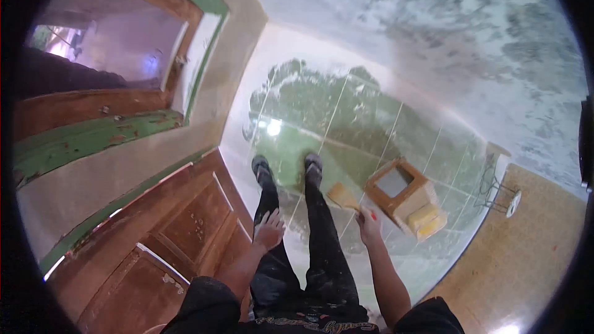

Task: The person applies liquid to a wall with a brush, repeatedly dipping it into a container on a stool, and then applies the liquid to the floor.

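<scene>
My right hand (pixel 369 223) is closed on the handle of a wide brush (pixel 344 196), whose pale bristles point up and left over the floor. Nothing is held in my left hand (pixel 270 230), which is spread in front of my left thigh. Just right of the brush stands a brown wooden box-like stool (pixel 396 187) with a greyish panel in its top. A yellow block-like item (pixel 426 221) sits at its lower right side.
Green floor tiles (pixel 352 120) carry white dust around my shoes (pixel 312 164). A wooden door (pixel 192 229) and a green-edged window frame (pixel 105 133) are at left. At right are a small wire-legged stand (pixel 512 203), a tan floor (pixel 526 241) and a patchy wall (pixel 458 31).
</scene>
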### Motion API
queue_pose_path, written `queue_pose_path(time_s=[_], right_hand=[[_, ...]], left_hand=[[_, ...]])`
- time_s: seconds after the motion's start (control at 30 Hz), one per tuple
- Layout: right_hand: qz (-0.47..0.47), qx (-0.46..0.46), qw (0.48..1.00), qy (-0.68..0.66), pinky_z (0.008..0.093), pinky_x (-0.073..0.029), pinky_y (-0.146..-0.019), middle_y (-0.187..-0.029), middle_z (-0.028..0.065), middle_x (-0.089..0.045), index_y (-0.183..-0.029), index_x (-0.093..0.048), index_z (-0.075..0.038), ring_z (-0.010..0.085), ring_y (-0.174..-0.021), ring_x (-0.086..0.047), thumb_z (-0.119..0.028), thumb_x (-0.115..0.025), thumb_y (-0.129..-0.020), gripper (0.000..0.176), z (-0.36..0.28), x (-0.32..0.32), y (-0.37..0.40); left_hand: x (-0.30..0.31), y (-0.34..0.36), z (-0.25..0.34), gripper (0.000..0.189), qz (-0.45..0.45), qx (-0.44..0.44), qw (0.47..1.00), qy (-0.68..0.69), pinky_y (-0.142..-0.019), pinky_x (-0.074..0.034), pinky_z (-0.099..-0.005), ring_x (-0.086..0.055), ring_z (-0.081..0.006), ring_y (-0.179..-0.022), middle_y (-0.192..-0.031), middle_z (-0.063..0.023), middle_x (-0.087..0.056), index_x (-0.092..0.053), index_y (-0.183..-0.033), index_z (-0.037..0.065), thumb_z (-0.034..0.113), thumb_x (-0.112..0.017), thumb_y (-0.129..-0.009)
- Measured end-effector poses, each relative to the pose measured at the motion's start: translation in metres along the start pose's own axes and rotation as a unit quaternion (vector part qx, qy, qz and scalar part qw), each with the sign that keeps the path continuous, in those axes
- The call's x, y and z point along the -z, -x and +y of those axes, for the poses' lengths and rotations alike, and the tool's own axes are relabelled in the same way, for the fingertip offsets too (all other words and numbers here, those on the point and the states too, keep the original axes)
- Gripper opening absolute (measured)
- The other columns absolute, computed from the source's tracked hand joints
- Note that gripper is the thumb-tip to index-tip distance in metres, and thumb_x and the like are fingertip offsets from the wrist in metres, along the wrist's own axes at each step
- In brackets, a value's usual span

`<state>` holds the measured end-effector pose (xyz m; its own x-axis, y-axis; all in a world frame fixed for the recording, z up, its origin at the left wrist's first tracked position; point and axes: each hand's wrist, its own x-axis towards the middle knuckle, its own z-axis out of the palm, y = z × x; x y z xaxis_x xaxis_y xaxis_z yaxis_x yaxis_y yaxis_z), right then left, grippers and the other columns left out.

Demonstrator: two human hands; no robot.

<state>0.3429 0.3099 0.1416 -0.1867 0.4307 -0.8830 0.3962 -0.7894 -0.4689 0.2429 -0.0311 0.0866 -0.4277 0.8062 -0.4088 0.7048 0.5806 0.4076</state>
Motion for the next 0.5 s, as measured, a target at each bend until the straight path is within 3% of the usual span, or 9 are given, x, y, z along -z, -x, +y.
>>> queue_pose_path(time_s=[0.17,0.23,0.3,0.37,0.5], right_hand=[[-0.082,0.030,0.986,-0.140,0.0267,-0.052,-0.079,-0.089,0.0022,-0.063,-0.095,-0.062,-0.008,0.0133,-0.084,-0.062,-0.010,-0.061,-0.093,0.003,-0.013,0.073,0.045],[-0.103,0.040,0.978,-0.178,0.0262,-0.052,-0.078,-0.088,0.0033,-0.063,-0.094,-0.062,-0.007,0.0143,-0.083,-0.062,-0.007,-0.061,-0.093,0.002,-0.022,0.064,0.068],[-0.151,0.053,0.970,-0.184,0.0264,-0.052,-0.077,-0.088,0.0044,-0.063,-0.093,-0.061,-0.006,0.0147,-0.082,-0.061,-0.007,-0.062,-0.092,0.002,-0.039,0.041,0.100],[-0.194,0.059,0.962,-0.183,0.0265,-0.051,-0.075,-0.088,0.0054,-0.063,-0.093,-0.061,-0.005,0.0152,-0.082,-0.061,-0.006,-0.063,-0.091,0.004,-0.049,0.021,0.133],[-0.242,-0.065,0.945,-0.213,0.0254,-0.049,-0.061,-0.084,0.0077,-0.057,-0.099,-0.057,-0.002,0.0151,-0.072,-0.056,-0.012,-0.066,-0.090,0.017,-0.067,-0.009,0.180]], left_hand=[[0.074,0.044,0.070,0.019,0.091,0.032,0.994,0.055,-0.097,-0.040,-0.0436,-0.052,-0.0285,-0.112,-0.110,-0.0108,-0.059,-0.063,-0.096,0.006,0.023,-0.058,-0.089],[0.109,0.064,0.095,0.016,0.135,0.020,0.989,0.048,-0.092,-0.043,-0.0430,-0.054,-0.0288,-0.105,-0.105,-0.0104,-0.058,-0.062,-0.094,0.007,0.022,-0.060,-0.088],[0.139,0.081,0.117,0.015,0.198,0.093,0.970,0.108,-0.088,-0.044,-0.0426,-0.054,-0.0309,-0.102,-0.102,-0.0117,-0.058,-0.060,-0.094,0.007,0.021,-0.062,-0.087],[0.162,0.096,0.129,0.016,0.230,0.113,0.961,0.100,-0.087,-0.045,-0.0428,-0.055,-0.0318,-0.099,-0.101,-0.0119,-0.058,-0.060,-0.094,0.007,0.021,-0.063,-0.087],[0.194,0.133,0.155,0.019,0.273,0.152,0.945,0.094,-0.087,-0.046,-0.0436,-0.057,-0.0342,-0.096,-0.103,-0.0133,-0.058,-0.060,-0.096,0.006,0.023,-0.061,-0.090]])
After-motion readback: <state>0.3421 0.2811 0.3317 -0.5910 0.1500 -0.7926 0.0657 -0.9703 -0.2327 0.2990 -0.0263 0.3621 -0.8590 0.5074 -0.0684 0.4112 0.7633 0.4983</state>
